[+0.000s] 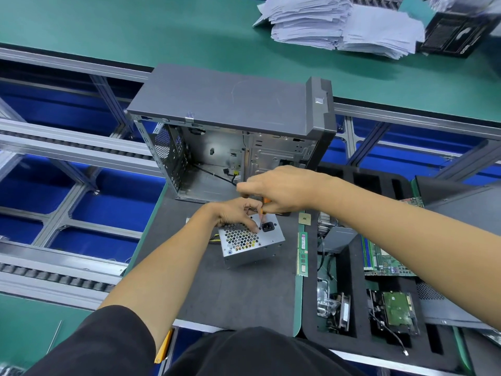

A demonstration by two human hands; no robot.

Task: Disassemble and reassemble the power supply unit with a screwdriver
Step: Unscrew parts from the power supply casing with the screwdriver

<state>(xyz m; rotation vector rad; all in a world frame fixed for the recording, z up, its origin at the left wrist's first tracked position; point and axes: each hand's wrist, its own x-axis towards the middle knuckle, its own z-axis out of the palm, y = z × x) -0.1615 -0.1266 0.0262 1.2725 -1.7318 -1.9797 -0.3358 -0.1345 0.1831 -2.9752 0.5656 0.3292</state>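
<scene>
On the desk (pixel 244 294): my power supply unit (pixel 250 244) stands.
Right hand (pixel 282 189): fingers grip my screwdriver (pixel 262 214).
Left hand (pixel 238 214): fingers curl, steadying the unit.

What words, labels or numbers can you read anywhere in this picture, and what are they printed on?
Nothing reads clearly.
Black box, top right: pale lettering on its edge, upside down and blurred.
Computer case: small silver badge on its front, no legible text.
RAM stick: label too small.
Hard drive and motherboard: markings too small.
Power supply unit: no visible lettering.
Paper stacks: print not visible.
</scene>
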